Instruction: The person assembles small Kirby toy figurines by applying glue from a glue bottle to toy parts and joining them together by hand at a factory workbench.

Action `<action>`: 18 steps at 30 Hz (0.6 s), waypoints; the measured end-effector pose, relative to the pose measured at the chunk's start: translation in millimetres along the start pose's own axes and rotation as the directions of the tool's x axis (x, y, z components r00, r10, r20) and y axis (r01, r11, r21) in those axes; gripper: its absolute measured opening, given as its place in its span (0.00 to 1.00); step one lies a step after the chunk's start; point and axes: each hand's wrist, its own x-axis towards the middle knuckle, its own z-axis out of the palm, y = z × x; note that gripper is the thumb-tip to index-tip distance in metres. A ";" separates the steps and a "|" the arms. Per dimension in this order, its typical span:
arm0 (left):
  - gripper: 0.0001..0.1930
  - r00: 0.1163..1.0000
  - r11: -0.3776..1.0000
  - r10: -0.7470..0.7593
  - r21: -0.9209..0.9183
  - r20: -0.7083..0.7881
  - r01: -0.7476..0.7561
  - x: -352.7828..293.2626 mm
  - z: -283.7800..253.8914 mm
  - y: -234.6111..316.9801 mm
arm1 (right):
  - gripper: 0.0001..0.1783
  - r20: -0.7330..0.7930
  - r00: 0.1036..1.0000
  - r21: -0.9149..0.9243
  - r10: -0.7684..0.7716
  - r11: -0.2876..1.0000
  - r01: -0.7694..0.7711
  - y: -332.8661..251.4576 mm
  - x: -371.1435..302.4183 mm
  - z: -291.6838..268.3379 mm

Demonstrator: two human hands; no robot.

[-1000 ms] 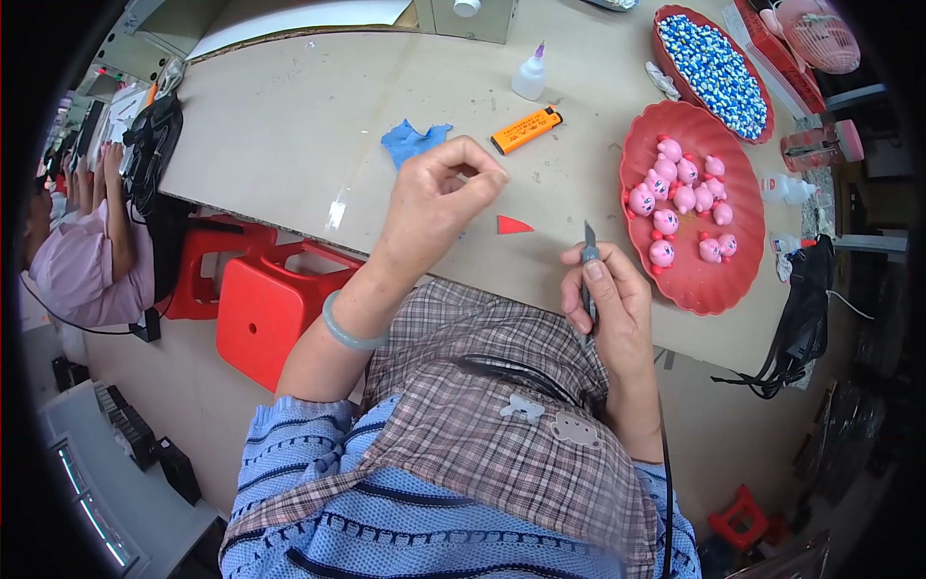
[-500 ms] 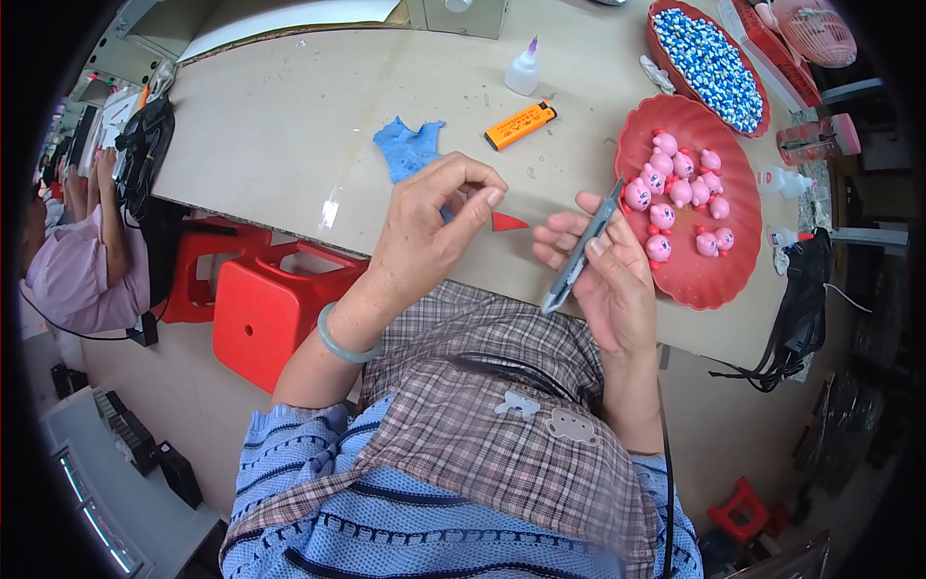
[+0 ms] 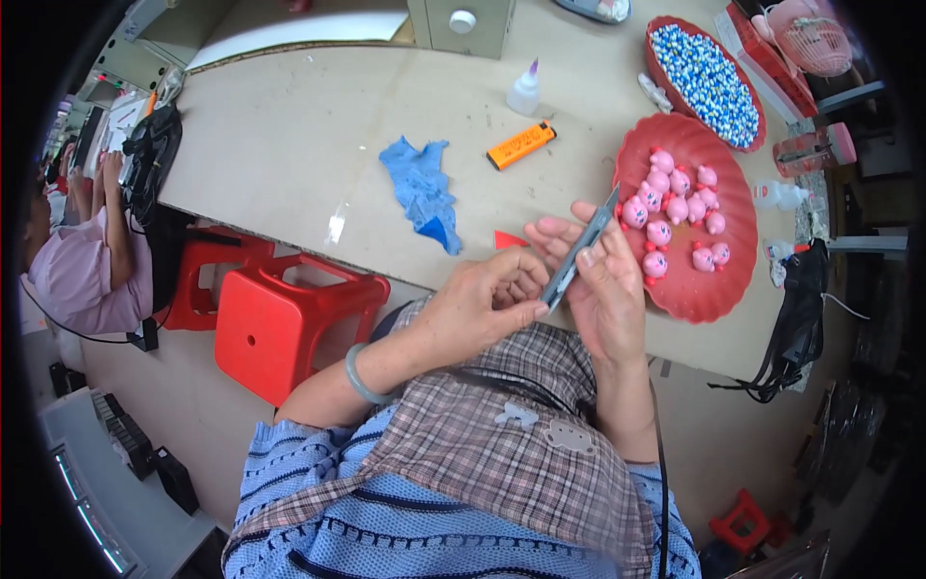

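A grey craft knife (image 3: 582, 249) slants across my right hand (image 3: 610, 289), its pointed blade directed up and away from me. My right thumb presses along the knife while the other fingers lie behind it. At the knife's lower end, my left hand (image 3: 487, 301) has its thumb and curled fingers pinched on the handle. Just beyond the hands lies a small red piece (image 3: 507, 239), partly covered by my fingers. To its left on the table (image 3: 289, 125) is a crumpled, ragged blue cloth (image 3: 417, 183) with a darker blue patch near its lower end.
Pink round figures (image 3: 659, 234) sit in a red scalloped tray (image 3: 694, 294) at right. Behind it stands a red bowl (image 3: 656, 53) of small blue-and-white pieces. An orange box cutter (image 3: 522, 145) and a white squeeze bottle (image 3: 524, 92) lie ahead. Red stools (image 3: 260, 328) and another person (image 3: 92, 251) are left.
My left hand has come down and right, from above the blue cloth to the knife's lower end. The cloth is now fully uncovered. My right hand still holds the knife, nearly unmoved.
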 end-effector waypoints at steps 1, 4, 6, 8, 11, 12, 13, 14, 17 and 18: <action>0.10 1.000 1.000 -0.003 -0.013 -0.012 0.002 -0.6 0.7 -0.9 | 0.25 -0.005 1.000 -0.045 0.001 0.999 -0.001 0.5 -0.4 1.4; 0.10 0.999 0.999 -0.036 -0.038 -0.021 0.035 -1.3 0.9 7.6 | 0.24 -0.005 1.000 -0.129 -0.012 0.992 0.011 0.8 -3.6 8.7; 0.10 0.998 0.999 -0.053 -0.013 -0.040 0.052 -1.7 1.3 8.4 | 0.24 0.024 1.000 -0.327 -0.009 0.945 0.016 1.7 -6.1 7.9; 0.10 0.999 1.000 -0.012 0.013 -0.046 0.012 -2.3 1.8 3.9 | 0.23 0.032 0.999 -0.364 -0.032 0.930 0.042 2.9 -5.2 7.1; 0.10 0.996 0.991 0.068 0.121 -0.049 -0.062 1.6 -2.6 10.1 | 0.23 0.010 0.997 -0.372 -0.074 0.925 0.073 2.9 -2.0 6.9; 0.10 0.992 0.975 0.111 0.200 -0.055 -0.098 3.4 -4.8 14.4 | 0.23 -0.030 0.994 -0.377 -0.105 0.922 0.086 1.8 -0.7 8.5; 0.10 0.992 0.974 0.113 0.201 -0.054 -0.100 4.3 -9.2 18.0 | 0.23 -0.070 0.988 -0.383 -0.136 0.918 0.099 1.0 0.2 9.3; 0.08 0.989 0.934 0.144 0.334 -0.027 -0.127 4.6 -15.7 21.5 | 0.23 -0.070 0.988 -0.383 -0.137 0.918 0.100 -0.9 0.6 7.2; 0.05 0.977 0.864 0.212 0.470 -0.015 -0.181 7.9 -28.3 21.9 | 0.22 -0.063 0.991 -0.553 -0.120 0.831 0.066 -5.2 1.6 2.0; 0.05 0.967 0.852 0.252 0.481 -0.030 -0.208 9.7 -31.0 21.0 | 0.20 -0.095 0.987 -0.591 -0.128 0.805 0.048 -4.6 2.2 2.3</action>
